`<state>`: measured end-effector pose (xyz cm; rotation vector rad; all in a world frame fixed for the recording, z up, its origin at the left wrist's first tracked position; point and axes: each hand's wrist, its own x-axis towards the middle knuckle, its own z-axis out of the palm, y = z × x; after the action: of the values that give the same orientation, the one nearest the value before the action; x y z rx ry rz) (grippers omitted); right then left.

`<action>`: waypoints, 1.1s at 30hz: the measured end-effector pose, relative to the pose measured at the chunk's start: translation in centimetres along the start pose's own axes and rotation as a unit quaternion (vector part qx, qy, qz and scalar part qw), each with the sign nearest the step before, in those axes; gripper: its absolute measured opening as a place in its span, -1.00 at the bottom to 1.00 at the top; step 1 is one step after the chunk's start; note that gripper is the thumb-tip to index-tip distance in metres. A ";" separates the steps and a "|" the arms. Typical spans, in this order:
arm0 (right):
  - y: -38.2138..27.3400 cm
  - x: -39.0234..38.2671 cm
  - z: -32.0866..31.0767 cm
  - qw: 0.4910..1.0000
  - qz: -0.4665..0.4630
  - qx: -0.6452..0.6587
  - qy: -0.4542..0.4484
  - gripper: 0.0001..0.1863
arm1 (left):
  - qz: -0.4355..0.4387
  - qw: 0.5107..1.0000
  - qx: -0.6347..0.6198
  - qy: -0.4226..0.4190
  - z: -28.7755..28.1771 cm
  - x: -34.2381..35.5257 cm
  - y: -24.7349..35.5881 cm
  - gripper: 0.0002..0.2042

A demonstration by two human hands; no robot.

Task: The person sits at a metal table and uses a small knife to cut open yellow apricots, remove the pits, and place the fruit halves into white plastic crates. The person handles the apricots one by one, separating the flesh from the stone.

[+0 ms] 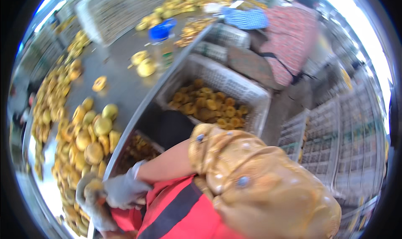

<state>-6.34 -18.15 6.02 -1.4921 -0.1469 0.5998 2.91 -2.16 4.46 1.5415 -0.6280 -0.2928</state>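
Left hand (pixel 87 203), in a pale grey fabric glove, curls round a rounded yellow fruit (pixel 94 187). Right hand (pixel 125 189), gloved alike, sits just beside it, fingers bent; blur hides whether it grips anything. Fruit lies directly left of the right hand, within the left, which is nearer. Long axis unreadable, mostly covered.

Both hands at the near edge of a grey metal surface (pixel 115 78), over a red apron with a dark band (pixel 188 216). Heap of yellow-orange fruit (pixel 79 151) just beyond. White perforated plastic crate (pixel 238 78) to the right, below the edge, holding orange halved fruit (pixel 209 106). Farther off: blue plastic vessel (pixel 162 30); co-worker in red patterned top (pixel 289 34).
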 end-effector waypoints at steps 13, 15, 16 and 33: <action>-0.9 0.6 0.8 0.981 0.158 0.103 0.032 -0.78 | -0.182 0.981 0.002 -0.071 -0.2 0.8 1.2 -0.74; -0.4 0.8 0.1 0.981 0.163 0.106 0.016 -0.81 | -0.228 0.970 -0.048 -0.072 -0.4 1.6 0.4 -0.74; -0.2 0.9 0.0 0.980 0.166 0.106 0.013 -0.83 | -0.214 0.974 -0.040 -0.061 -0.5 1.5 0.1 -0.73; 0.4 0.9 -0.7 0.972 0.187 0.140 0.035 -0.86 | 0.205 0.928 0.293 0.108 2.1 -0.7 -2.3 -0.76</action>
<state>-5.40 -18.35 5.34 -1.2688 0.2715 0.8324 1.66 -3.65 1.93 1.9195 -0.8913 0.4170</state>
